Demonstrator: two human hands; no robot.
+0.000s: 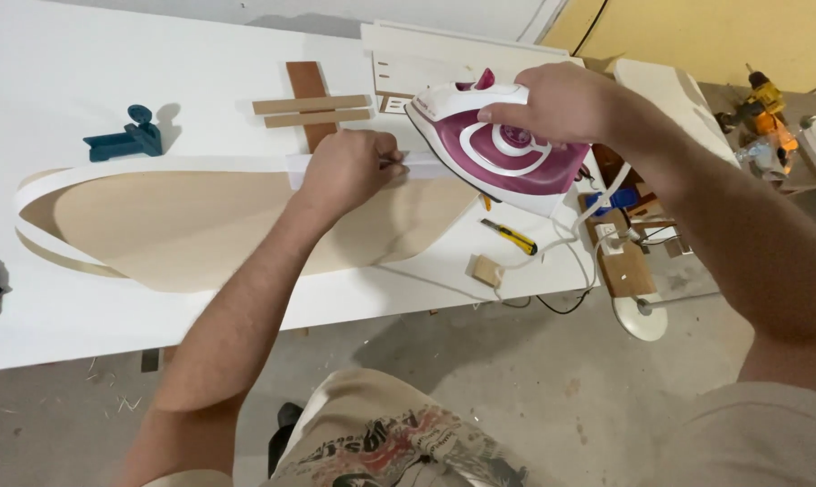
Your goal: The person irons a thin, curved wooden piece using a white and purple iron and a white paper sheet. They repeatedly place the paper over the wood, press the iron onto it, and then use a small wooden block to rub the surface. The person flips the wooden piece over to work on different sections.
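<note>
Edging strip [155, 165], white, loops around the curved wooden panel [246, 225] lying on the white table [56, 81]. Left hand [349, 167], arm stretched forward, pinches the strip against the panel's far edge. Right hand [552, 101] grips the maroon-and-white iron [494, 144] from above, tilted, just right of that.

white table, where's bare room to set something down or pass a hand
Bare top lies along the near edge of the white table, in front of the tan oval wooden panel, and at far left beyond the blue plastic clamp. It is crowded at right, around the maroon-and-white clothes iron and yellow utility knife.
</note>
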